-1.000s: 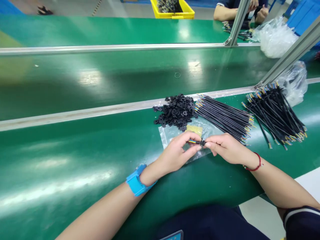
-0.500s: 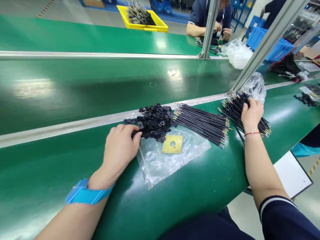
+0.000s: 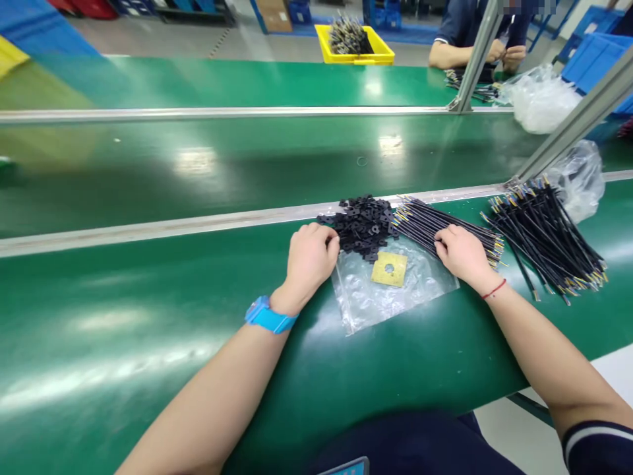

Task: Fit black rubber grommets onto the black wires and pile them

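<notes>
"Two hands are in use over the desk [image 3: 198, 284], but how are they set?"

"The left hand [image 3: 310, 264] is nearly closed at the left side of the heap of small black pieces [image 3: 363, 224], by the desk's far edge. Whether a piece is pinched cannot be told. The right hand [image 3: 463, 256] is half curled, its fingertips on the near side of the neat bundle of black cables [image 3: 420, 221]. Whether one is gripped cannot be told either."

"And how is this best handled?"

"Single items should probably be drawn from the outside of each pile, so that neighbours are not dragged along. A cable is best held by its black middle, with the coloured wire ends left unbent."

"What about the things nearby?"

"The yellow square [image 3: 380, 270] lies on the clear bag [image 3: 366, 310], nearer the desk's near edge than the heap. Neither should be snagged. Farther right, the looser bundle of cables [image 3: 548, 231] is best left unmixed."
</notes>
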{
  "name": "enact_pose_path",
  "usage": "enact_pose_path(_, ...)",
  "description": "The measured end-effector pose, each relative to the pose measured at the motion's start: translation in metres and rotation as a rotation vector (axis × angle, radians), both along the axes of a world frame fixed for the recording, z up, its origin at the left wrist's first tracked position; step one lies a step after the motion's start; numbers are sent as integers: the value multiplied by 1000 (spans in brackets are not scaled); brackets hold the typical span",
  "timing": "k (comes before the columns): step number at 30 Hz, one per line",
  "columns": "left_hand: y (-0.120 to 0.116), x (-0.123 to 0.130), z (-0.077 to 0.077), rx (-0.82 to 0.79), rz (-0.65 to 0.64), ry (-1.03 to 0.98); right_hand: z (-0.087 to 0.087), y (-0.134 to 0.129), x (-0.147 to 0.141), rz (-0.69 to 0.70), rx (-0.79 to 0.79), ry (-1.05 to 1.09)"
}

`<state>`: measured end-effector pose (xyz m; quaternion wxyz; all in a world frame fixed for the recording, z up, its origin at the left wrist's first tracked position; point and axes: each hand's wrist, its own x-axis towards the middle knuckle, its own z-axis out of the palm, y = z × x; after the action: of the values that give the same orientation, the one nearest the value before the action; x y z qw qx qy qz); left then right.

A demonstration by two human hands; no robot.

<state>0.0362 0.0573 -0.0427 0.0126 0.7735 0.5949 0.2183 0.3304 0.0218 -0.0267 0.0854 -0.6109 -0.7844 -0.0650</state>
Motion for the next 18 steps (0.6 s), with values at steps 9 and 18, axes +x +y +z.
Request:
enact_pose_path(9,-8,5,6,-123,-211,-157,13,-24,-1,216,-7,436)
enact_pose_path(18,-9,7,6,-206,-245,-129,13,-36,-18,305,-160,93)
